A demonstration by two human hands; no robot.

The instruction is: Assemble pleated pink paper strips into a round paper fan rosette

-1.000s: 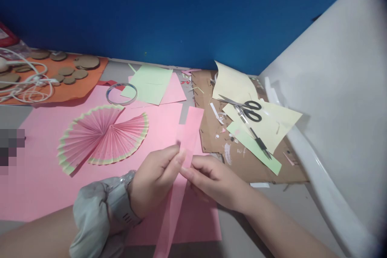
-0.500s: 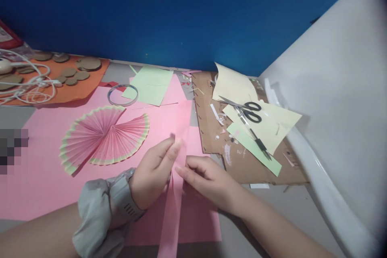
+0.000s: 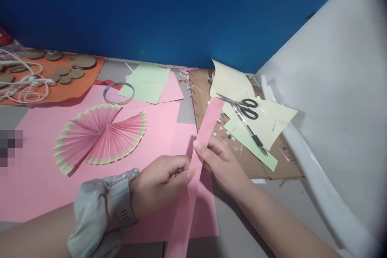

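A long pink paper strip [image 3: 208, 125] slants across the middle, its lower end running out past the bottom edge. My left hand [image 3: 165, 181] pinches the strip's left edge between thumb and curled fingers. Higher up on the right side, my right hand [image 3: 222, 161] grips the same strip, thumb on top and fingers behind it. Beneath both hands lie pink paper sheets [image 3: 151, 213]. To the left rests a pleated pink paper fan [image 3: 99, 137] with a green and pale yellow rim, in two parts that meet at the centre.
Black-handled scissors [image 3: 249, 109] and a pen [image 3: 250, 133] lie on cream paper [image 3: 278, 117] over a cardboard sheet [image 3: 272, 173]. A tape roll [image 3: 119, 93] sits near green paper [image 3: 148, 82]. Farther left, white earphones [image 3: 33, 84] and cardboard discs [image 3: 83, 61] lie on orange paper [image 3: 69, 88].
Both hands have shifted right with the strip, whose upper end now lies over the cardboard. My right hand has moved up along the strip, while my left has moved lower. The view has shifted slightly.
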